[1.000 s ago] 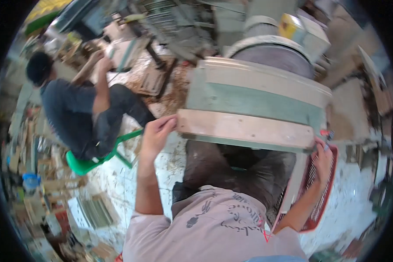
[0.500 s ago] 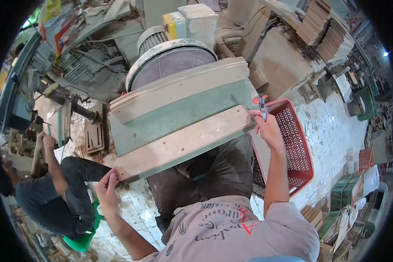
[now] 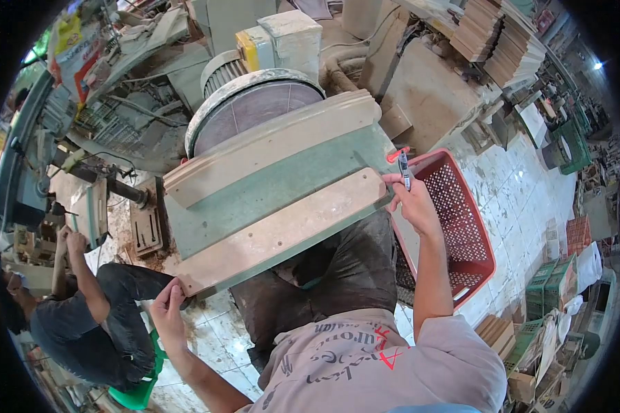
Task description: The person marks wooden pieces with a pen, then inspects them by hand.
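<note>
A long pale wooden board with several small dark screw holes or heads lies along the near edge of a green-topped work surface. At its left end, my left hand pinches the corner between thumb and fingers. My right hand is at the opposite end, fingertips touching the board's corner. A pen is tucked in that hand and sticks up past the fingers. Across the far side of the green top lies a stack of similar long wooden strips.
A large round disc machine stands behind the work surface. To the right is a red perforated crate. At left a co-worker sits on a green stool, hands raised near a drill-like machine. Stacked wood pieces stand back right.
The whole view has shifted slightly as my head moves. My hands stay at the two ends of the board, and the board looks unmoved on the green top.
</note>
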`<state>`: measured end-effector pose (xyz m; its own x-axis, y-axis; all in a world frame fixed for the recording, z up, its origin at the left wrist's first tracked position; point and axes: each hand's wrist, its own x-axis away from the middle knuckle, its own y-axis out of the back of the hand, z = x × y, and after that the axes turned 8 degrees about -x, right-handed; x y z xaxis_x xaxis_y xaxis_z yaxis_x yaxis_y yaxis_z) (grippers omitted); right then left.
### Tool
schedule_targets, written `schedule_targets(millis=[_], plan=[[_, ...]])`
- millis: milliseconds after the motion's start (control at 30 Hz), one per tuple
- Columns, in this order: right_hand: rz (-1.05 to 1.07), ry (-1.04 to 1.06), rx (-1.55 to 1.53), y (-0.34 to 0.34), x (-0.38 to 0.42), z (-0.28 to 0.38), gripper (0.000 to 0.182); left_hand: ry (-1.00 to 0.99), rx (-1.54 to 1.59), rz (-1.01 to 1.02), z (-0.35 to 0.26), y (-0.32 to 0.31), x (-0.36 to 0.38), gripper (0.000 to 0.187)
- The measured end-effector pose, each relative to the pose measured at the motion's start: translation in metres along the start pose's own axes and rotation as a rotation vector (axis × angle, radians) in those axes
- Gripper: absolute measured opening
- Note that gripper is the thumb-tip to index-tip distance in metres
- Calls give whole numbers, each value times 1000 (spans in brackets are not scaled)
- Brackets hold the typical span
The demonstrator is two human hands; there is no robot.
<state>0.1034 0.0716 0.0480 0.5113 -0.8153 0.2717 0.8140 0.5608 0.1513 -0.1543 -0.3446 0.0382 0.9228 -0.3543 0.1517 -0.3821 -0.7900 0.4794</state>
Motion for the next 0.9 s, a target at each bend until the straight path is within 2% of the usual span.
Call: schedule_targets(millis=[167, 533, 733, 800, 833, 900], plan=[[-9, 107, -70, 0, -5, -14, 26, 0, 10, 12, 0, 1, -1, 31], [1, 116, -38, 1, -5, -17, 27, 3, 14, 34, 6, 3, -3, 35], [13, 109, -23, 5, -10, -26, 25, 2, -2, -4, 1, 1, -2, 30], [19, 96, -15, 7, -7, -21, 24, -37, -33, 21, 0, 1, -3, 27], [-34, 175, 6, 7, -5, -17, 22, -31, -35, 7, -5, 0, -3, 27], [-95, 266, 56, 6, 0, -7, 22, -182, -226, -105, -19, -7, 0, 22]])
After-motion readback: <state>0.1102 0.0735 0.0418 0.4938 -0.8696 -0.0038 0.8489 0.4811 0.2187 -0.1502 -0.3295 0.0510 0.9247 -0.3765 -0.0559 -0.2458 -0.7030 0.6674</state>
